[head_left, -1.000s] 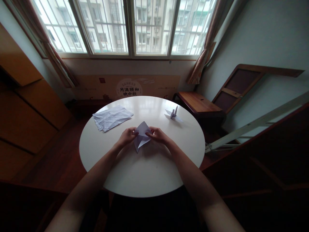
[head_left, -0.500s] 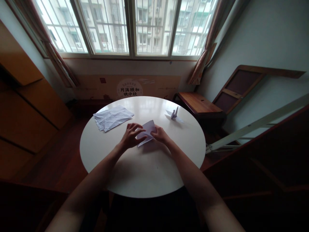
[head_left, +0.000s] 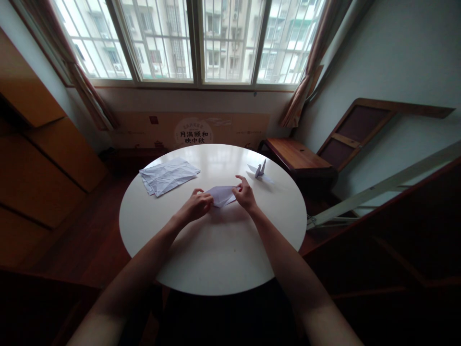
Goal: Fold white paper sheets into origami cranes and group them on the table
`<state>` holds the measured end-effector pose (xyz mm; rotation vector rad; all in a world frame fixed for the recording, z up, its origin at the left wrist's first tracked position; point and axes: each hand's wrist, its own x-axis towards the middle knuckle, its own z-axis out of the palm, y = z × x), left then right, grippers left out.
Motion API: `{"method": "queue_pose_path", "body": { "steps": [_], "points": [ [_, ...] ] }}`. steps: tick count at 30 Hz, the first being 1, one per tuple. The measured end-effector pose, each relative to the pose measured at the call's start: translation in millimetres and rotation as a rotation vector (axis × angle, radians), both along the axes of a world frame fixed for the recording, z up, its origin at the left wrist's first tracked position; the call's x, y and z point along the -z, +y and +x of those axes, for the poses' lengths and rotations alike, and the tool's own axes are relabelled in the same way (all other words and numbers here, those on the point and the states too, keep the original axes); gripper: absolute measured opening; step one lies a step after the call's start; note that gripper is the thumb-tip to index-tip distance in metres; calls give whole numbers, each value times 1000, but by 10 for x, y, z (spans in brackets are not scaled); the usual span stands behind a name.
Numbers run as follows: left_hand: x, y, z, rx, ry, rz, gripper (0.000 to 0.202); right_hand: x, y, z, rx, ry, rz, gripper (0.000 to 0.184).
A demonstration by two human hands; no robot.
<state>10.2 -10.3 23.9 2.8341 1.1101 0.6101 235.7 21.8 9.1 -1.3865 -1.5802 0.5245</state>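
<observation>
A folded white paper (head_left: 221, 194) lies flat on the round white table (head_left: 216, 250), a triangle pointing toward me. My left hand (head_left: 196, 205) has its fingers curled and pinches the paper's left corner. On the paper's right corner my right hand (head_left: 245, 193) presses with bent fingers. Both hands rest at the table's middle.
A stack of creased white sheets (head_left: 167, 175) lies at the table's far left. A finished paper crane (head_left: 259, 169) stands at the far right. Beyond the table are a wooden bench (head_left: 297, 156), a printed cardboard box (head_left: 192, 129) under the window, and wooden cabinets (head_left: 43, 158) on the left.
The paper, first held up as a diamond between both hands, has been turned and laid flat as a triangle. My hands moved apart to its left and right corners.
</observation>
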Motion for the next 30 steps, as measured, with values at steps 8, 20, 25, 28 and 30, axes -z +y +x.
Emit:
{"method": "queue_pose_path", "body": {
  "steps": [8, 20, 25, 28, 30],
  "points": [
    [9, -61, 63, -53, -83, 32, 20, 30, -30, -39, -96, -104, -53, 37],
    [138, 69, 5, -162, -156, -77, 29, 162, 24, -45, -378, -184, 142, 16],
    [198, 109, -17, -159, -248, -60, 28, 177, 43, -35, -355, -259, 106, 11],
    [228, 123, -38, -164, -339, -39, 31, 178, 37, -37, -344, -277, 83, 9],
    [235, 121, -45, -170, -336, -1, 39, 180, 32, -39, -348, -289, 80, 7]
  ]
}}
